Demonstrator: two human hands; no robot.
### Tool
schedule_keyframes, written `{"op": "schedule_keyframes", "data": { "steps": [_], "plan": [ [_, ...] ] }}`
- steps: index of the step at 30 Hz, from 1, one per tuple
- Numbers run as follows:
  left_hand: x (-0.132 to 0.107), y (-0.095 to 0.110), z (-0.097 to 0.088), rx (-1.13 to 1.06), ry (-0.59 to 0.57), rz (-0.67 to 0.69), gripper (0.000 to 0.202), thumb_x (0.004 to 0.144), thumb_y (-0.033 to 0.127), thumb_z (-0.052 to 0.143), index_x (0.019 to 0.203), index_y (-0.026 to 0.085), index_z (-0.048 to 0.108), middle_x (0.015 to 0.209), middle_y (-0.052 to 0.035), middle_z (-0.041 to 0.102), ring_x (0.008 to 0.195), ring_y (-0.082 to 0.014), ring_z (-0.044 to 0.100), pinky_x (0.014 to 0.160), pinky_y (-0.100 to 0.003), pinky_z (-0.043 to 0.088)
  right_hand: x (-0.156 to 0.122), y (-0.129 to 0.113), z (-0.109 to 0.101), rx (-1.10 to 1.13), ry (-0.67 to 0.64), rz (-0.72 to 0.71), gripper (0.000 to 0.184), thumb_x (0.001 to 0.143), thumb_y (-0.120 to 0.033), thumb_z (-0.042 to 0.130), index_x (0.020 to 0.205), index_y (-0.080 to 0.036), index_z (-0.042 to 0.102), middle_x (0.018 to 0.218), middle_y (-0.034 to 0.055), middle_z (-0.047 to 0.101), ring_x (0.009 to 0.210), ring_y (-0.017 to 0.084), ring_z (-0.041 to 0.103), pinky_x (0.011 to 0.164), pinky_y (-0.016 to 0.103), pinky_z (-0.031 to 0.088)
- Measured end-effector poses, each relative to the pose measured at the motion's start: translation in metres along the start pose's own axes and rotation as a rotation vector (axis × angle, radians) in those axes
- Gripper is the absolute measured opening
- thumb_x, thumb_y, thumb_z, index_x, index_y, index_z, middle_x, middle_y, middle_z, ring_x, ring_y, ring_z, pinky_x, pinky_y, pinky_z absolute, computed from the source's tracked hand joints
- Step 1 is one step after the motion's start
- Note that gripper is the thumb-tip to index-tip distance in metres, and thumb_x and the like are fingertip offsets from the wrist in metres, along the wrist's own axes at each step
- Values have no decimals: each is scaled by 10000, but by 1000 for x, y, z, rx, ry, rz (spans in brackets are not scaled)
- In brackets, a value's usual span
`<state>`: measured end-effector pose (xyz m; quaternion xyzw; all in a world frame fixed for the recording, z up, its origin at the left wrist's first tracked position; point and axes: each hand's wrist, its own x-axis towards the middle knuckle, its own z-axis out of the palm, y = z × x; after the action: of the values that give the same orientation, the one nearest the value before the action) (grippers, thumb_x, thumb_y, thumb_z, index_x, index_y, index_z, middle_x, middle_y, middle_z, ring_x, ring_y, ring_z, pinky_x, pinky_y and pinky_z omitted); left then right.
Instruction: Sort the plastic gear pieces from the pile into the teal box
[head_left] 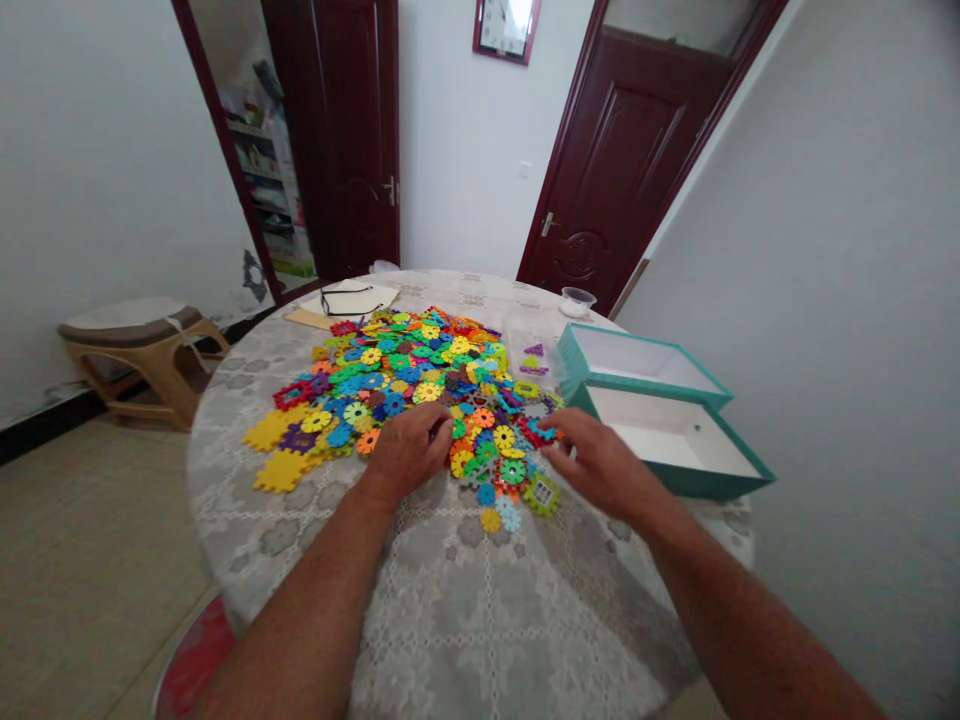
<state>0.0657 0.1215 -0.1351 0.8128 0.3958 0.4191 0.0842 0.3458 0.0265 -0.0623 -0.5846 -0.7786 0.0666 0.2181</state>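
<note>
Plastic pieces (428, 391) lie heaped across the middle of the round tabletop (465, 620). The left hand (409, 447) is curled at the heap's near side, its grasp hidden. The right hand (596, 458) reaches a blue piece (541, 430); whether it is pinched, I cannot tell. Teal boxes (675, 477) stand by the tabletop's right edge.

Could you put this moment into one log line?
left hand: curled at colourful pieces, near side | right hand: at blue piece, grip unclear | teal containers: right of pieces

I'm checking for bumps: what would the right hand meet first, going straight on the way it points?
Probably the blue and red pieces just ahead of the right hand; whether it already touches them is unclear.
</note>
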Motion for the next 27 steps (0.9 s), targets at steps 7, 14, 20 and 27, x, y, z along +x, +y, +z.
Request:
{"op": "schedule_keyframes", "data": {
  "steps": [7,14,20,27],
  "plan": [
    [-1,1,1,43,-46,11,179,953,225,507,857,199,656,807,-53,694,757,-199,641,722,-302,463,-56,-2,67,-132,-180,245,548,925,-337,627,1444,-186,544,1283,174,626,1192,327,634,1007,436,496],
    [-1,-1,4,69,-61,4,179,963,230,505,845,198,637,810,-49,685,757,-194,636,712,-299,439,-45,15,64,30,28,142,491,893,-234,537,1382,-192,517,1291,140,594,1211,284,594,1079,426,456],
    [-2,-3,7,79,-54,11,170,966,224,507,847,204,626,829,-48,684,788,-200,639,729,-305,435,-20,10,62,133,56,128,434,841,-181,528,1274,-213,514,1241,110,630,1155,278,612,1028,444,488],
    [-2,-1,8,99,-67,29,172,968,220,500,855,204,629,828,-46,679,790,-199,641,734,-306,439,-14,8,78,94,-32,82,605,865,-359,720,1422,-212,532,1423,156,609,1312,322,575,1109,481,444]
  ]
}}
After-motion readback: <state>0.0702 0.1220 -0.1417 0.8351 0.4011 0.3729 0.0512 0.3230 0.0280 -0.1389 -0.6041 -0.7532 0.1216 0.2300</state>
